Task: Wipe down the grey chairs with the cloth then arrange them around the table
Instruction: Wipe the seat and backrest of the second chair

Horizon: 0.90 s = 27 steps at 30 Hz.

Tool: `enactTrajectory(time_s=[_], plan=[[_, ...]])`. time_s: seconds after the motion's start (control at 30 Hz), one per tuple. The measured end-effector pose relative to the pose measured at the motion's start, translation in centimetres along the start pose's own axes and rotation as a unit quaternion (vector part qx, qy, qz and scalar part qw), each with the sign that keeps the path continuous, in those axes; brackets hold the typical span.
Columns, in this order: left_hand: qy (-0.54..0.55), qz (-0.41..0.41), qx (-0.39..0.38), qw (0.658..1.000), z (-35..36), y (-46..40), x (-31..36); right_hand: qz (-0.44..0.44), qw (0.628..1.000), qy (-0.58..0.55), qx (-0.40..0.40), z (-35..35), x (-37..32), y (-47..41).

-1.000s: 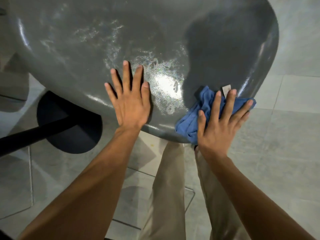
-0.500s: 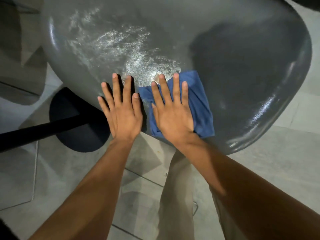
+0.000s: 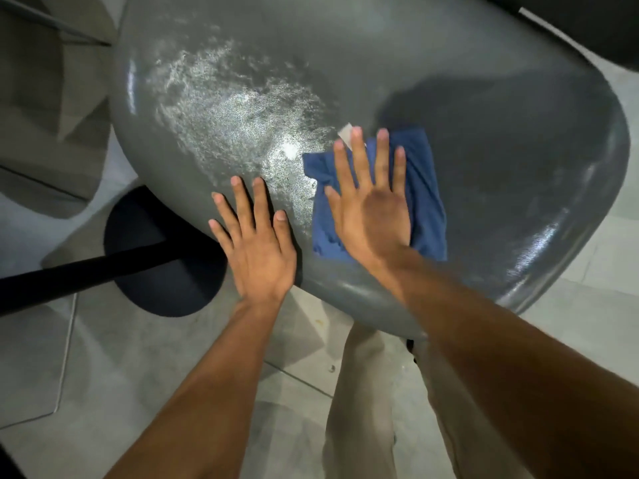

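Observation:
A glossy grey chair shell (image 3: pixel 484 150) fills the upper view, with a patch of bright glare on its left half. A blue cloth (image 3: pixel 427 198) with a white tag lies flat on the shell near its front edge. My right hand (image 3: pixel 371 209) presses on the cloth with straight, spread fingers. My left hand (image 3: pixel 257 243) rests flat on the bare shell just left of the cloth, fingers straight, near the shell's lower rim.
The chair's black round base (image 3: pixel 162 271) and black stem (image 3: pixel 69 271) show below left on the grey tiled floor (image 3: pixel 103 375). A second pale chair (image 3: pixel 45 108) stands at the far left. A dark edge (image 3: pixel 587 22) crosses the top right corner. My trouser legs are below.
My right hand slid the cloth from the shell's lower right rim leftward, next to my left hand, then a little up and right. My left hand stayed flat in place.

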<state>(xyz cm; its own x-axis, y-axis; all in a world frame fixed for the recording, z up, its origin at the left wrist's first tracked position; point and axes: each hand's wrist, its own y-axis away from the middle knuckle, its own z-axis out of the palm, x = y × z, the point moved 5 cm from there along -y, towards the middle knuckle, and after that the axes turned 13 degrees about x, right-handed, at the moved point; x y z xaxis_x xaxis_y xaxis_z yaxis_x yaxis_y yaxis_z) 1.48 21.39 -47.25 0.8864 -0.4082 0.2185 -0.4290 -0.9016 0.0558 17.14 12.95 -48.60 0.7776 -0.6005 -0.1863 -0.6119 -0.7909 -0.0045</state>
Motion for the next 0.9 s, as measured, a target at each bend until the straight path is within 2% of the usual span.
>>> enactTrajectory(time_s=[0.07, 0.17, 0.27, 0.33, 0.43, 0.53, 0.6, 0.77, 0.9], plan=[[-0.001, 0.006, -0.002, 1.0, 0.0, -0.1, 0.0, -0.039, 0.999, 0.012, 0.006, 0.7, -2.3, -2.8], [0.031, -0.02, -0.006, 0.999, -0.7, -0.4, 0.3, -0.075, 0.996, -0.045, -0.008, -0.1, -3.7, -3.3], [0.074, -0.038, 0.02, 0.996, -1.9, -0.6, 2.3, -0.039, 0.989, -0.135, 0.049, -3.1, -1.1, -1.2], [0.077, 0.01, 0.04, 0.996, -2.3, -1.0, 5.4, 0.021, 0.983, -0.163, 0.08, -4.8, 2.3, 0.6], [0.045, 0.099, 0.012, 0.994, -0.2, -1.4, 11.3, 0.09, 0.981, -0.154, 0.081, -6.1, 6.6, 2.8], [-0.027, 0.182, -0.019, 0.983, 2.8, 0.1, 14.0, 0.117, 0.983, -0.136, 0.05, -5.4, 8.3, 4.7], [-0.047, 0.192, -0.025, 0.98, 3.5, 0.7, 12.9, 0.111, 0.987, -0.111, 0.026, -4.7, 8.2, 5.8], [-0.1, 0.114, -0.05, 0.987, 1.6, 0.7, 6.3, 0.097, 0.994, -0.044, -0.006, -4.0, 6.6, 7.8], [-0.09, -0.023, -0.038, 0.995, -1.1, -2.2, -1.6, 0.094, 0.995, -0.018, -0.028, -3.9, 6.1, 8.0]])
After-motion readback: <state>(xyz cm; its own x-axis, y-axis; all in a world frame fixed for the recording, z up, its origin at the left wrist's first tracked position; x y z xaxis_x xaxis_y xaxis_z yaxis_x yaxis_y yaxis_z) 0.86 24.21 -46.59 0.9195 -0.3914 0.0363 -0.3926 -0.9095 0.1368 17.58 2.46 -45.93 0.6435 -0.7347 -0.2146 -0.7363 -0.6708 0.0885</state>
